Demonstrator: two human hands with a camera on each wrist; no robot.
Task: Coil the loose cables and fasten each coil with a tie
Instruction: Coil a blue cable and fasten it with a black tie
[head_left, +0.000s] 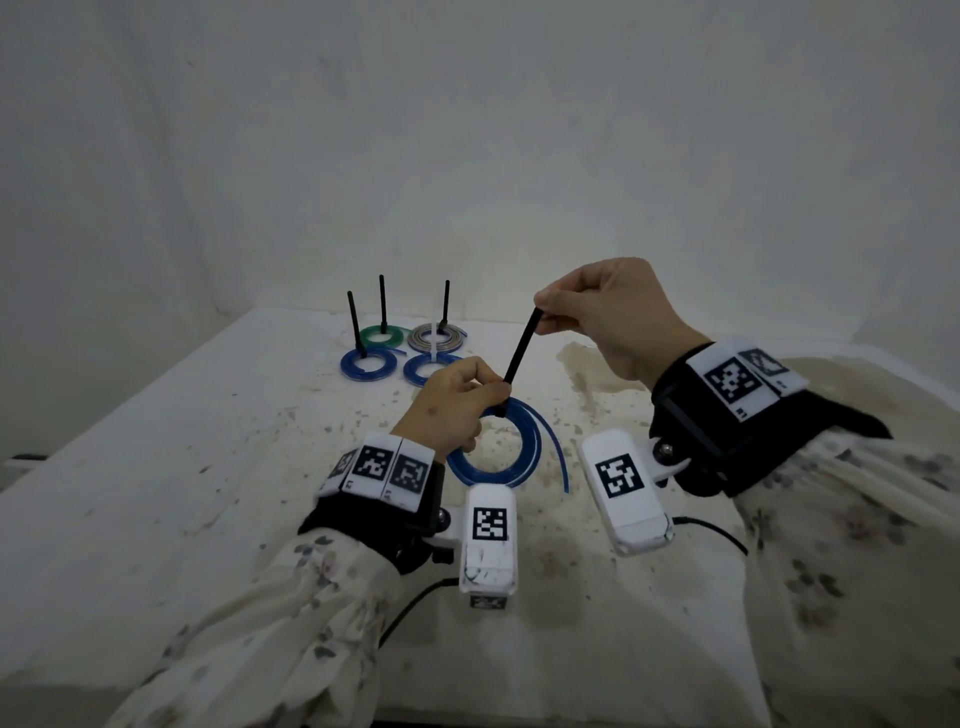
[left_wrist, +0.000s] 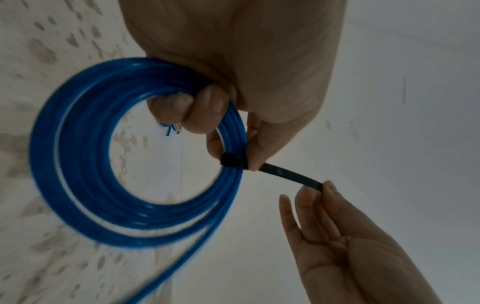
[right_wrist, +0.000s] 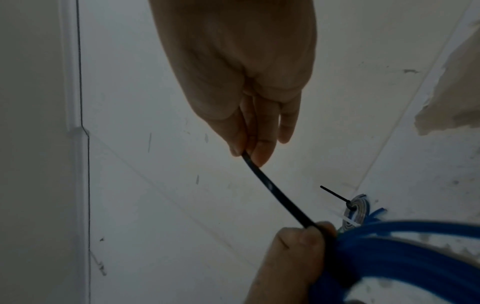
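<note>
My left hand (head_left: 457, 402) grips a blue cable coil (head_left: 524, 457) above the table, fingers curled round its strands (left_wrist: 85, 156) and thumb beside the head of a black tie (left_wrist: 232, 161) wrapped round the coil. The tie's tail (head_left: 521, 352) runs up to the right, taut. My right hand (head_left: 597, 312) pinches the tail's end between thumb and fingertips (right_wrist: 249, 152). One loose cable end (head_left: 558, 457) hangs off the coil's right side. In the right wrist view the tie tail (right_wrist: 275, 191) reaches down to my left hand (right_wrist: 293, 255) and the coil (right_wrist: 405, 246).
Several tied coils lie at the table's back: a green one (head_left: 383, 336), a grey one (head_left: 435, 338), two blue ones (head_left: 366, 364) (head_left: 423, 370), with black tie tails (head_left: 382, 304) sticking upright. The stained white table (head_left: 208, 467) ends at a pale wall behind.
</note>
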